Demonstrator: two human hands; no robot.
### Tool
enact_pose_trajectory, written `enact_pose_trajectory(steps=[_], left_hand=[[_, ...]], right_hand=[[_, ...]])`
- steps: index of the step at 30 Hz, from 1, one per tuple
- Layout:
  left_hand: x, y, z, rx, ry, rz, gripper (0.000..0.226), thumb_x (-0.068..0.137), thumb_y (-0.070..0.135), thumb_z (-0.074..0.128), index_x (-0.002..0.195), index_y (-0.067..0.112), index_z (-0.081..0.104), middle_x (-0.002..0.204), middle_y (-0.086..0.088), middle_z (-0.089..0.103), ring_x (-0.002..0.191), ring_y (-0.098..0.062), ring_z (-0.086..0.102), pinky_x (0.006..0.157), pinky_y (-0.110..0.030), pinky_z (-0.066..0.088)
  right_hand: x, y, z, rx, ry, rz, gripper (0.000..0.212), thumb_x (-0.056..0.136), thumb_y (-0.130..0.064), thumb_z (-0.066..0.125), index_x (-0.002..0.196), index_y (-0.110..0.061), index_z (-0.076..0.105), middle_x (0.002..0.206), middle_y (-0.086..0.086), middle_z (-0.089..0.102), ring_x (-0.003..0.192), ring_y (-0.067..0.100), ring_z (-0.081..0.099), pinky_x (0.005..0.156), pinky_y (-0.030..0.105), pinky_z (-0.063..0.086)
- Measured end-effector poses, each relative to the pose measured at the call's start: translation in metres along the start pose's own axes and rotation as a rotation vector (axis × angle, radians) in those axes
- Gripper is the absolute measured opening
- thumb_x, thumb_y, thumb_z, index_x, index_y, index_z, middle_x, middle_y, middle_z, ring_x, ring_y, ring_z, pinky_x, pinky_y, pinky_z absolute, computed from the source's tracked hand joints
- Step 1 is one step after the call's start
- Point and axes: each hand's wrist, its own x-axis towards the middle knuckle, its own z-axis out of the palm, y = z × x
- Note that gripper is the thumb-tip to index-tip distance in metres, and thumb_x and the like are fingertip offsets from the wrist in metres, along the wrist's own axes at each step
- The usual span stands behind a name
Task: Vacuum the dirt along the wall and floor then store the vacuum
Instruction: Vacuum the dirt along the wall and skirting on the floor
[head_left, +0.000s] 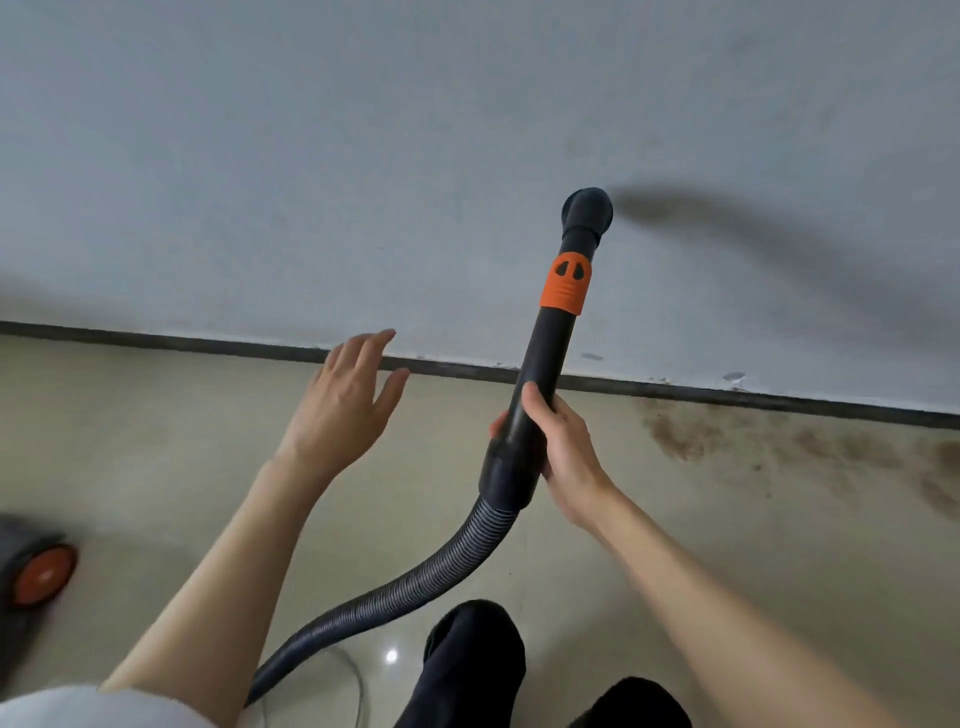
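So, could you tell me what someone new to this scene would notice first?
The black vacuum wand with its orange collar, gripped by the right hand and raised against the grey wall. Next, the brown dirt on the floor at the wall's foot, right; the left hand hovers open.

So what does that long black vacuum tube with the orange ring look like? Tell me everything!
The black plastic vacuum tube is stiff and slightly curved, with an orange ribbed collar near the top and a round black nozzle up by the grey wall. A ribbed grey hose joins its bottom. The right hand grips its lower part.
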Motion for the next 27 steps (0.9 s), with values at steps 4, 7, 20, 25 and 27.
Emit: enact_pose_trajectory(steps=[4, 7, 20, 25, 27], left_hand=[[-0.038, -0.033, -0.098, -0.005, 0.093, -0.206, 0.046, 0.096, 0.024, 0.051, 0.135, 0.004, 0.043, 0.129, -0.016, 0.053, 0.121, -0.035, 0.048, 0.097, -0.046, 0.04], [-0.07, -0.056, -0.164, 0.027, 0.153, -0.328, 0.046, 0.096, 0.025, 0.05, 0.136, 0.003, 0.043, 0.13, -0.017, 0.052, 0.121, -0.034, 0.048, 0.099, -0.044, 0.039], [-0.209, -0.099, -0.321, 0.059, 0.395, -0.833, 0.05, 0.098, 0.03, 0.045, 0.143, 0.012, 0.033, 0.14, -0.011, 0.043, 0.131, -0.027, 0.037, 0.104, -0.037, 0.033], [-0.263, -0.118, -0.349, 0.067, 0.441, -0.951, 0.051, 0.097, 0.032, 0.045, 0.143, 0.013, 0.033, 0.143, -0.009, 0.041, 0.133, -0.025, 0.036, 0.106, -0.035, 0.032], [-0.284, -0.132, -0.358, 0.076, 0.459, -0.98, 0.051, 0.097, 0.031, 0.046, 0.143, 0.012, 0.034, 0.142, -0.01, 0.042, 0.132, -0.026, 0.037, 0.105, -0.035, 0.033]], right_hand=[[-0.031, -0.052, 0.087, -0.09, -0.131, -0.002, 0.02, 0.099, -0.026, 0.051, 0.087, -0.011, 0.052, 0.077, 0.015, 0.061, 0.068, 0.024, 0.058, 0.065, 0.03, 0.051], [-0.048, -0.083, 0.153, -0.202, -0.237, -0.021, 0.02, 0.099, -0.026, 0.051, 0.088, -0.011, 0.051, 0.074, 0.013, 0.06, 0.064, 0.021, 0.057, 0.06, 0.026, 0.051], [-0.106, -0.128, 0.358, -0.496, -0.682, -0.084, 0.023, 0.098, -0.029, 0.053, 0.086, -0.009, 0.052, 0.068, 0.011, 0.058, 0.058, 0.019, 0.056, 0.056, 0.024, 0.051], [-0.13, -0.118, 0.435, -0.549, -0.792, -0.084, 0.023, 0.097, -0.03, 0.056, 0.085, -0.011, 0.055, 0.068, 0.01, 0.059, 0.058, 0.019, 0.058, 0.056, 0.025, 0.053], [-0.14, -0.109, 0.466, -0.566, -0.822, -0.091, 0.024, 0.096, -0.03, 0.057, 0.084, -0.011, 0.056, 0.066, 0.009, 0.059, 0.056, 0.018, 0.057, 0.054, 0.024, 0.053]])
